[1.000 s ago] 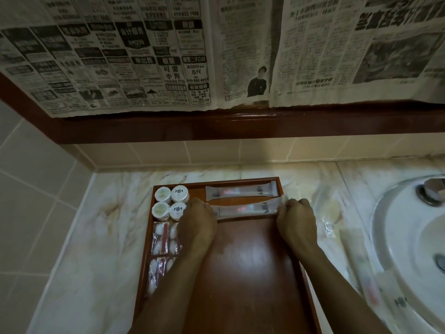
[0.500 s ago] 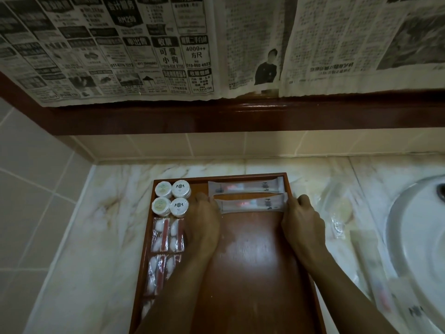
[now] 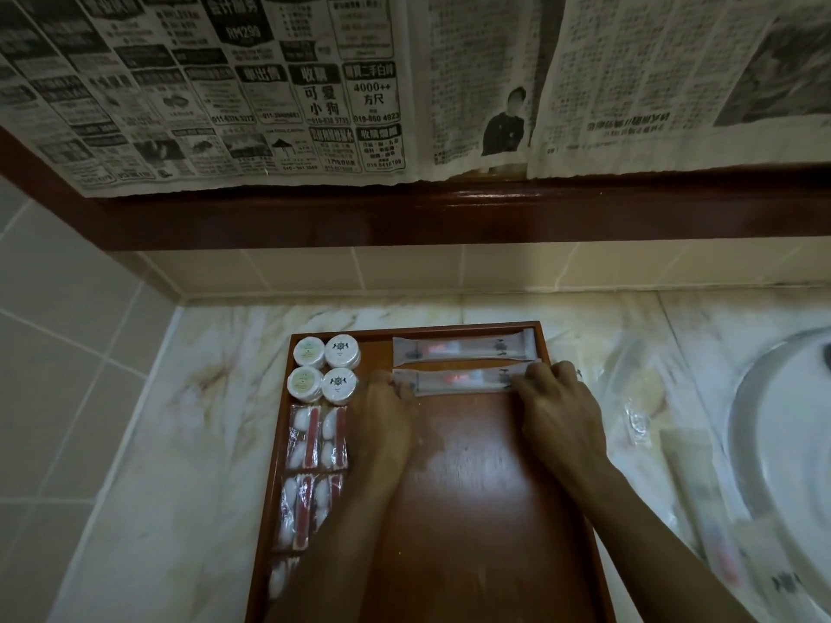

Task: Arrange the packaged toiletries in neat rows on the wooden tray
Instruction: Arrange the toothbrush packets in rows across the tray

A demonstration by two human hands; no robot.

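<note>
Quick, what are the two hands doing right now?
Left hand: pinching the left end of the long packet.
Right hand: pinching the packet's right end.

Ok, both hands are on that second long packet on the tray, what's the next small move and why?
Probably nudge the second long packet square under the first long packet, then let go. The left hand and right hand hold its two ends, and its right end looks to overhang the wooden tray rim. More packets wait on the counter beside the tray.
</note>
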